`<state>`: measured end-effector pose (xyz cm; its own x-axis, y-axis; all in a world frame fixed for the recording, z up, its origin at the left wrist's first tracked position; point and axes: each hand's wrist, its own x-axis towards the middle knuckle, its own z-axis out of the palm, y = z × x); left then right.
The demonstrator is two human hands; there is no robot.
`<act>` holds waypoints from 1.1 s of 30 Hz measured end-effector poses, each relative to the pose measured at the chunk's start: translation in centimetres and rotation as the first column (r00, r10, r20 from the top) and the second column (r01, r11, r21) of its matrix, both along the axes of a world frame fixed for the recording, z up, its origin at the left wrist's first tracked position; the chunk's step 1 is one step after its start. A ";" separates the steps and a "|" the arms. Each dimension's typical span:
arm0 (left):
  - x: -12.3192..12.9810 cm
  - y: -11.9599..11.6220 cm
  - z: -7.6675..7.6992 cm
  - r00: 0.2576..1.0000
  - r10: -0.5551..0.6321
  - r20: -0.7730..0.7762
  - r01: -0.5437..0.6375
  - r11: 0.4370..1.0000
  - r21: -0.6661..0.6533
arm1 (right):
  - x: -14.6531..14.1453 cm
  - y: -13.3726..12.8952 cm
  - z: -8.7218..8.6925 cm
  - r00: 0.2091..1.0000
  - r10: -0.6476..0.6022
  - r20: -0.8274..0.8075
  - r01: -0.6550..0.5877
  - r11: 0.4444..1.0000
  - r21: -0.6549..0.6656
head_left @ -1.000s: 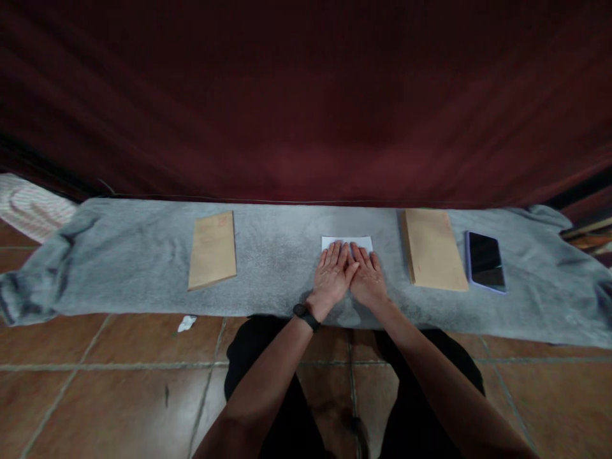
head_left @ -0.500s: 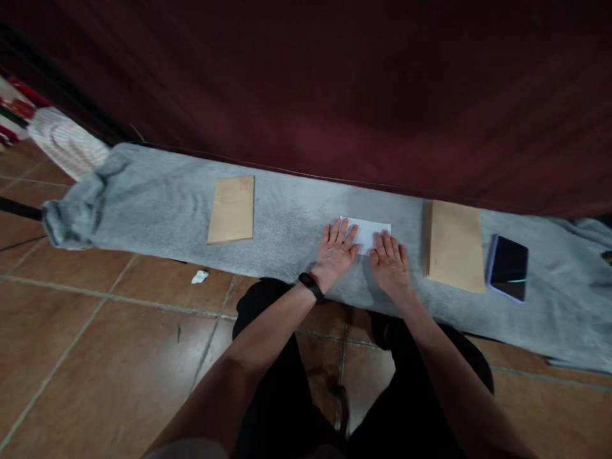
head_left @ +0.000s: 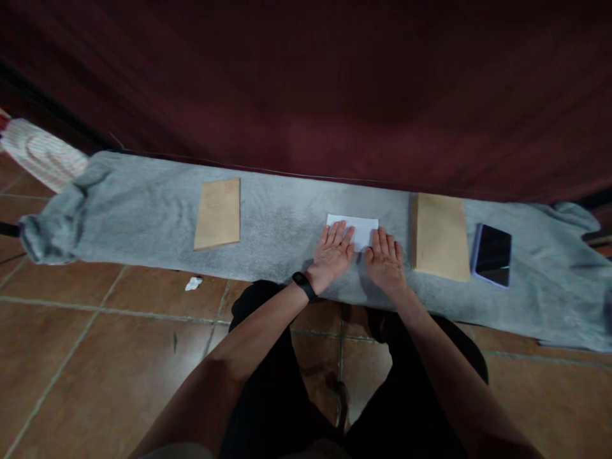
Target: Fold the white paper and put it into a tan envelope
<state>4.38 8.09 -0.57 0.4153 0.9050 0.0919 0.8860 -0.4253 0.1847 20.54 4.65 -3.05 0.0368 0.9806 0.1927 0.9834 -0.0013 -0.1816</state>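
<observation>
White paper: The sheet (head_left: 366,233) lies flat in front of you, between your hands, its long axis running side to side and its far edge uncovered.
Your left hand: Flat and palm down (head_left: 332,255), fingers moderately spread over the paper's left part; it grips nothing. From this palm, the sheet lies forward and to the right.
Your right hand: Also flat and palm down (head_left: 386,261), fingers closer together, fingertips at the paper's near right corner, nothing grasped. From this palm, the sheet lies forward and to the left.
Nearer hand: Both reach the paper, but your left covers more of it. A gap separates your two thumbs, with the paper's near edge showing there. How hard either hand presses, you cannot tell from this view.
Brown envelopes on the right: A thick pile (head_left: 442,239), just beyond your right hand, long sides running away from you. Any contents are hidden.
Brown envelope on the left: It lies flat (head_left: 217,213), well apart from your left hand, with a faint reddish mark near its far right corner. Whether it holds anything, or is more than one, is unclear.
Phone: Face up, screen dark (head_left: 494,255), just right of the thick pile.
Grey cloth: Spread beneath all of these (head_left: 282,220).
</observation>
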 end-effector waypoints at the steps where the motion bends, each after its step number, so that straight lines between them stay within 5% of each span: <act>1: 0.5 0.3 0.0 1.000 -0.013 0.003 0.013 1.000 -0.010 | -0.1 0.0 0.0 1.000 -0.005 -0.016 0.005 1.000 -0.007; 7: 1.6 3.3 -0.1 0.999 -0.040 0.007 0.040 0.998 -0.042 | -0.2 0.2 0.4 0.996 -0.023 -0.081 0.021 0.999 -0.025; 16: -3.3 4.0 0.0 0.999 0.016 -0.038 -0.017 0.999 -0.040 | 0.5 0.2 0.6 0.992 -0.031 -0.126 0.024 0.998 -0.062; 22: -4.0 3.8 0.1 0.997 0.022 -0.071 -0.025 0.999 -0.045 | 0.9 0.2 1.9 0.985 -0.052 -0.166 0.047 0.998 -0.031; 28: -3.9 3.7 0.1 0.997 0.011 -0.072 -0.014 0.999 -0.047 | -1.0 -0.2 3.1 0.946 0.274 -0.174 -0.270 0.962 0.049; 33: -4.0 3.9 0.0 0.997 0.003 -0.074 -0.005 0.999 -0.034 | -1.6 -0.7 1.5 0.943 0.291 -0.161 -0.300 0.953 -0.040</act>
<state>0.35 11.94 -0.54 0.4163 0.9087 0.0301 0.8994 -0.4164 0.1330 18.96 3.97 -1.58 -0.2324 0.9617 0.1451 0.9021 0.2689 -0.3374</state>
